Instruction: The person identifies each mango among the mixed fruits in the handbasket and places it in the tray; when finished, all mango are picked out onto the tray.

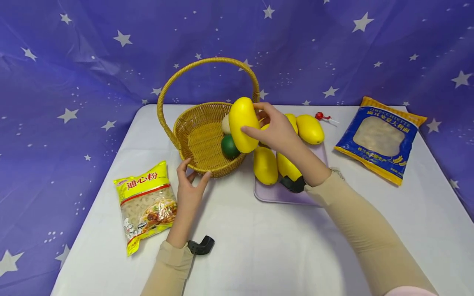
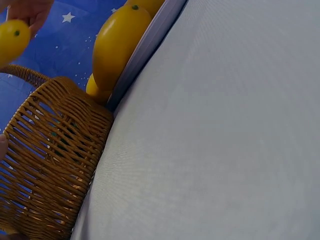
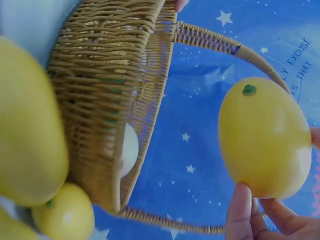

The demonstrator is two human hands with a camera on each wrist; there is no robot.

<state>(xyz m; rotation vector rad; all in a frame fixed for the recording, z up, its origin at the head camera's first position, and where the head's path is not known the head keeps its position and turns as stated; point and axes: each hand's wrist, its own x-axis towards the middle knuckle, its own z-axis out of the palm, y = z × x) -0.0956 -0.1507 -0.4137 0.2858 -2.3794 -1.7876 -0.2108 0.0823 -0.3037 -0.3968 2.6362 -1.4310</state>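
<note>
A wicker basket [image 1: 201,164] with a tall arched handle stands on the table. My left hand [image 1: 190,193] holds its near rim, a fingertip [image 3: 181,4] showing at the rim in the right wrist view. My right hand [image 1: 275,127] grips a yellow mango [image 1: 243,125] between thumb and fingers, raised over the basket's right side. Inside the basket lie a dark green round item [image 1: 230,146] and a whitish round one [image 1: 226,124], partly hidden by the mango. Several more mangoes [image 1: 265,166] rest on a lilac tray [image 1: 274,197] beneath my right forearm.
A yellow pasta bag [image 1: 149,205] lies left of the basket. At the far right is a blue and orange orecchiette bag [image 1: 381,137]. A red lollipop [image 1: 320,116] lies behind the tray. A starry purple cloth [image 1: 111,61] hangs behind the white table [image 1: 259,246].
</note>
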